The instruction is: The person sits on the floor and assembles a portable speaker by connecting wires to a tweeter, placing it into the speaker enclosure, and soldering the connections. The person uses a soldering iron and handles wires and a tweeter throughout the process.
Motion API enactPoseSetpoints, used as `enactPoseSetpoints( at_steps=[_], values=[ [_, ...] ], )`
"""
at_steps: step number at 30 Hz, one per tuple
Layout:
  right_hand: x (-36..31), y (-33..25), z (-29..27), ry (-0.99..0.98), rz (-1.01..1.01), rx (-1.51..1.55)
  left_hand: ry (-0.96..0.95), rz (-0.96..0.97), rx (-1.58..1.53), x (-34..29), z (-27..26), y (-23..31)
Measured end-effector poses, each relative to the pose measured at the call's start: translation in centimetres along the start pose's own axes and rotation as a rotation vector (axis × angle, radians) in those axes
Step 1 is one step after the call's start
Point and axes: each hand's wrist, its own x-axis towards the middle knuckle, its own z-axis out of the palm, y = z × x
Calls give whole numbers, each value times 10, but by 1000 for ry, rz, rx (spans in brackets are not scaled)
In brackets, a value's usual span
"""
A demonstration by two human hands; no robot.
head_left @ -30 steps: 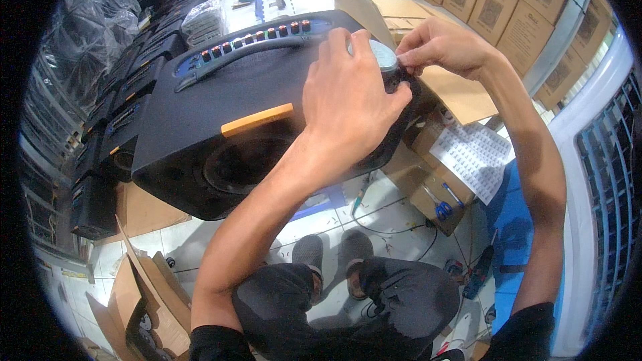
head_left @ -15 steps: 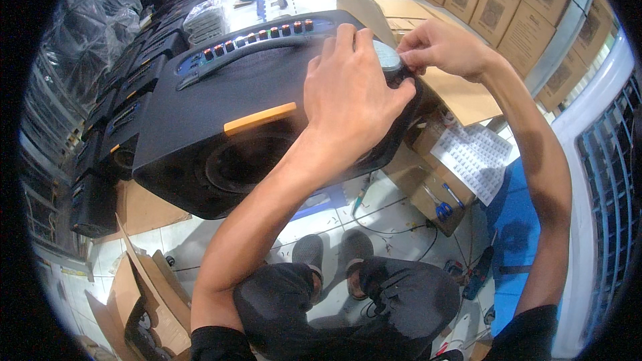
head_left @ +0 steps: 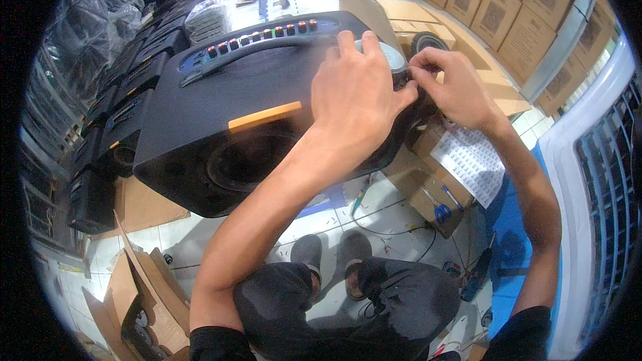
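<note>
A large black speaker cabinet point(head_left: 200, 117) stands before me, with a row of small knobs, a carry handle point(head_left: 251, 60) and an orange strip point(head_left: 265, 116) along its edge. My left hand point(head_left: 354, 87) is closed over a round piece with a pale metallic top point(head_left: 393, 58), at the cabinet's right end. It looks like a speaker driver, but my fingers cover much of it. At that piece's right side, my right hand point(head_left: 455, 83) pinches with thumb and forefinger. Whatever lies between those fingertips is too small to make out.
An open carton point(head_left: 495, 87) at the right holds a round black part point(head_left: 429, 43). Below it, scissors point(head_left: 441, 212), a pen and a printed sheet point(head_left: 471, 164) lie on cardboard. A power drill point(head_left: 476, 277) rests on the floor. Several black cabinets point(head_left: 93, 194) line the left.
My right hand has dropped slightly and shifted right, still pinching beside the round piece. The carton's flap no longer hides the round black part. My left hand keeps its grip.
</note>
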Motion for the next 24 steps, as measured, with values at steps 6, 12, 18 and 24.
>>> enactPoseSetpoints(
  at_steps=[6, 12, 18, 24],
  values=[
    [-6, 3, 4, 95, -326, -230, 22, 55, 29, 0, 0, 0],
    [7, 12, -4, 134, -749, -598, 14, 59, 26, 1, 0, -2],
    [14, 18, -16, 95, -998, -786, 17, 83, 6, 1, 2, -4],
    [23, 25, -19, 93, -1077, -725, 47, 117, 3, 0, 3, -6]
  ],
)
